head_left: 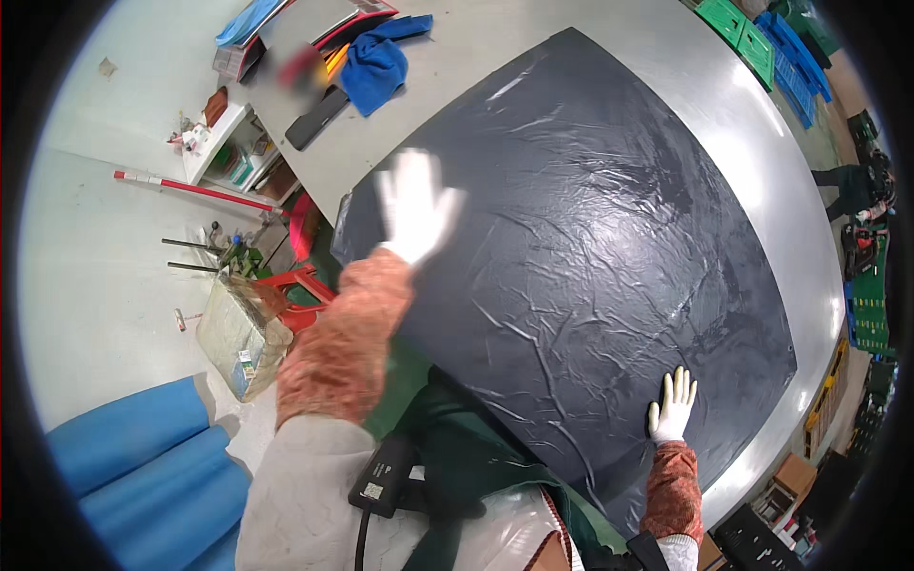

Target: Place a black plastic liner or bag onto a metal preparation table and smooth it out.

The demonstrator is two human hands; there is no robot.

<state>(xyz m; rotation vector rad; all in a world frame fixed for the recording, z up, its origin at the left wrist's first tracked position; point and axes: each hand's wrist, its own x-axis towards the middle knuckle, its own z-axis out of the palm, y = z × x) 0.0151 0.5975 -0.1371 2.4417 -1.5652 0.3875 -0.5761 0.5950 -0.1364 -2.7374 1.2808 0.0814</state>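
Note:
A large dark grey-black sheet (457,314), glossy and wrinkled through its middle and right, covers much of a metal-topped table (476,48). My left hand (416,207), in a white glove and smeared by motion, is over the sheet's left part with its fingers spread; whether it touches the sheet I cannot tell. Toward the near right, my right hand (673,409), also white-gloved, lies flat on the sheet with fingers stretched out. Neither hand holds anything. Reddish patterned sleeve covers are on both forearms.
A blue cloth (376,71) and a black oblong case (317,117) lie at the table's far left. Blue rolls (157,466) and a plastic-wrapped bin (238,333) stand to the left. Green crates (738,38) and a blue pallet (795,67) are beyond the far right edge.

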